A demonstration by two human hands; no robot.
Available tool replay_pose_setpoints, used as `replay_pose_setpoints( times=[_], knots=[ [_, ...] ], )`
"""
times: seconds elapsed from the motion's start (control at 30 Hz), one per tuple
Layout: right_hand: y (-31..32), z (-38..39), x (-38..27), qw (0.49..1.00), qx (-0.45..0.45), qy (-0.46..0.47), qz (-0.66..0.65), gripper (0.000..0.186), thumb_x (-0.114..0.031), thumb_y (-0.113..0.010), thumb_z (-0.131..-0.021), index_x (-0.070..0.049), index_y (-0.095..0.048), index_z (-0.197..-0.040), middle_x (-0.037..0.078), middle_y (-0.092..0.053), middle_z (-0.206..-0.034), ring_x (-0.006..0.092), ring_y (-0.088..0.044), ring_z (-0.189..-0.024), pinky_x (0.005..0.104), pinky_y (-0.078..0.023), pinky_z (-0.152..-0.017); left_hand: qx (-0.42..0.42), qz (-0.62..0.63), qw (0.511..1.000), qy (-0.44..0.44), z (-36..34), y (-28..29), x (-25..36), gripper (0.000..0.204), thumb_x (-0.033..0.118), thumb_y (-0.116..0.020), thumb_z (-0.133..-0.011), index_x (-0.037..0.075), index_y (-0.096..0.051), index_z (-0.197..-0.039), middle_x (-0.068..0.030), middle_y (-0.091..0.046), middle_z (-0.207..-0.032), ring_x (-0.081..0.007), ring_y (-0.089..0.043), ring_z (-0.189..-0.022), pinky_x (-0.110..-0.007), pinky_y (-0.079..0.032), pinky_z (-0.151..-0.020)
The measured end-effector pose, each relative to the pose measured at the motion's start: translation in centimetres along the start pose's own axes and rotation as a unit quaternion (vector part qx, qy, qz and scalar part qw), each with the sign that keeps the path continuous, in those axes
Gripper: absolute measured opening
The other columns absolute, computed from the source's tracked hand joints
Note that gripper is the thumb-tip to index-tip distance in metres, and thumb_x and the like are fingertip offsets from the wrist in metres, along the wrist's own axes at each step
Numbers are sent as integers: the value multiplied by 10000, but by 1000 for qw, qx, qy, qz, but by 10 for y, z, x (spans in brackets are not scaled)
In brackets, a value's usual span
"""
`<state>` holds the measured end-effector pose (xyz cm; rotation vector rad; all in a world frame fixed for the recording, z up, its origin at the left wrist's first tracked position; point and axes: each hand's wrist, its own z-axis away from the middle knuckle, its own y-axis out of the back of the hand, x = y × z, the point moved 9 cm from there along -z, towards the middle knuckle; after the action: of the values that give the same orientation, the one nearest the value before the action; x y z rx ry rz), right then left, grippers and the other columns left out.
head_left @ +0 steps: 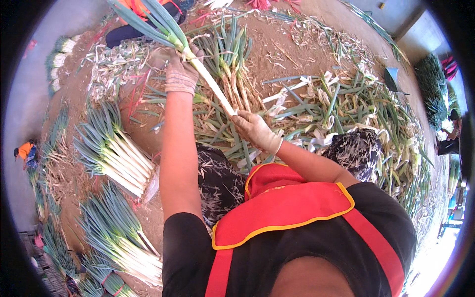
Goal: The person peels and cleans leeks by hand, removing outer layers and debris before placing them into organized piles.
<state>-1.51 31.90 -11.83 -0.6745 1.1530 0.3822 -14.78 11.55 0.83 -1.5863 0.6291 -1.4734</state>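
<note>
I saw my left hand (179, 74) and my right hand (255, 130), both in pale work gloves, on one long green onion (212, 84). The left hand held it tight, up where the white stalk turned green. Some of its fingers were blurry. The right hand gripped the white bottom end. The onion was up in front of me, on a slant, with its green leaves pointing to the top left.

Just behind it, a bunch of green onions with brown, dirty bottoms (232, 69) lay on the dirt floor (282, 47). To the right of my hands was a big, messy heap of peeled leaves (341, 106).

On my left, I saw two neat piles of clean onions, one higher up (118, 153) and one lower down (121, 235). Their white ends pointed toward me. Bits of red string (140, 94) lay near the top pile. I wore a red apron (287, 210) with yellow edges. Someone in orange (141, 7) was at the top.
</note>
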Motion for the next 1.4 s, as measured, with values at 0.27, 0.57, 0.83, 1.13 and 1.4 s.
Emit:
replay_pose_setpoints(
  times=[0.27,0.57,0.83,1.13,1.4],
  knots=[
    [21,27,-154,859,252,245,373,271,-272,-534,-937,-33,-617,-1035,179,-622,-781,309,-627,-718,378,-474,-655,-105,-393,900,157,41,-7,-101,133,148,-552,-814,40,-605,-757,-76,-577,-652,-207,-523,-515,-322,-463,-475],
    [26,33,-165,871,254,281,312,255,-235,-530,-947,4,-610,-989,78,-531,-603,143,-507,-539,303,-432,-533,-328,-885,324,70,45,46,-144,447,402,-483,-917,56,-608,-1170,-179,-648,-1101,-305,-626,-994,-389,-477,-873],
    [9,12,-138,916,196,222,270,243,-223,-584,-934,18,-595,-971,16,-571,-735,69,-500,-666,232,-454,-624,-120,-223,967,19,24,-25,-35,433,439,-596,-892,58,-601,-1097,-126,-608,-1157,-245,-530,-1170,-408,-429,-972],
    [-19,-33,-128,990,-60,94,-89,222,-160,-460,-972,-5,-583,-1074,55,-619,-948,121,-583,-788,261,-486,-694,-164,-29,979,120,42,-36,-40,343,322,-649,-877,5,-578,-988,-146,-639,-1003,-341,-601,-1056,-493,-469,-970],
    [1,7,-107,908,-48,290,298,517,-147,-706,-738,-2,-525,-1200,178,-587,-1120,348,-593,-1015,385,-497,-868,-4,54,999,5,5,23,19,401,415,-419,-985,29,-510,-923,-39,-436,-672,-193,-413,-586,-341,-411,-563]
  ],
)
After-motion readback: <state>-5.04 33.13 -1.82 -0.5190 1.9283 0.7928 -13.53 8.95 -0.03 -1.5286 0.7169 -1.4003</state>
